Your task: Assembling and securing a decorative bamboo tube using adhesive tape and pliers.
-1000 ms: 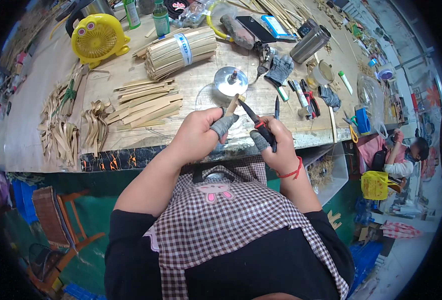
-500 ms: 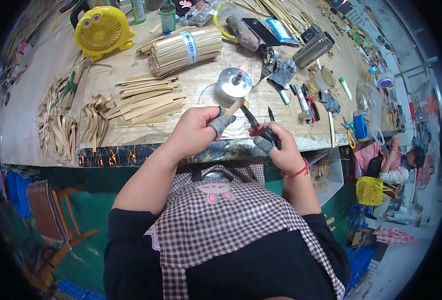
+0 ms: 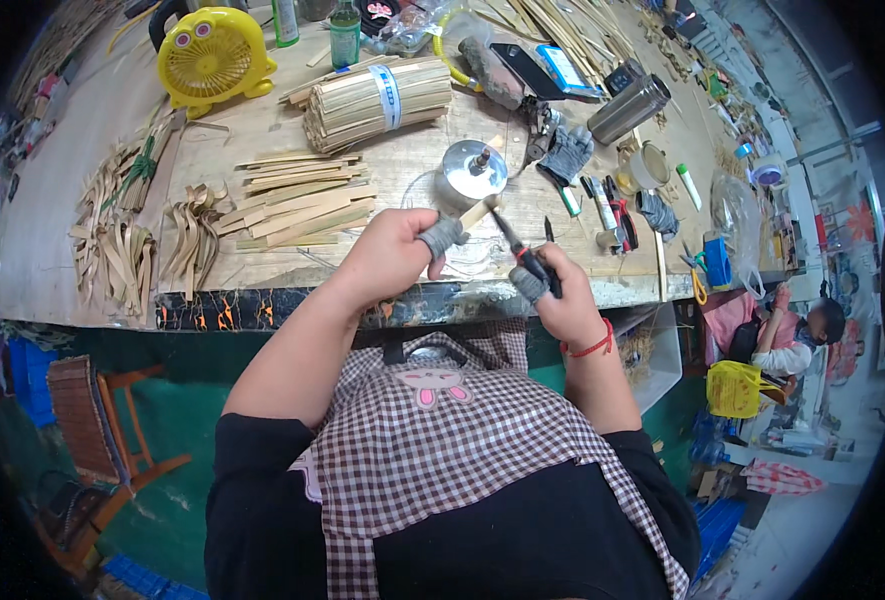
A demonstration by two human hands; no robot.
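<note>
Left fingers (image 3: 442,236) are pinching a strip (image 3: 478,213), right fingers (image 3: 530,285) clasping a tool (image 3: 507,234) at its tip; bent strips (image 3: 197,235) look done, flat strips (image 3: 312,213) are apparently waiting.

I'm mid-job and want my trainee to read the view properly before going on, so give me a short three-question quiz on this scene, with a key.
1. Short answer: Which hand holds the pale strip?
2. True or false: The yellow fan stands to the left of the banded bundle in the picture.
3. Multiple choice: What does the right hand hold?
A) a steel flask
B) a dark tool
C) a phone

Key:
1. The left hand.
2. True.
3. B.
</note>
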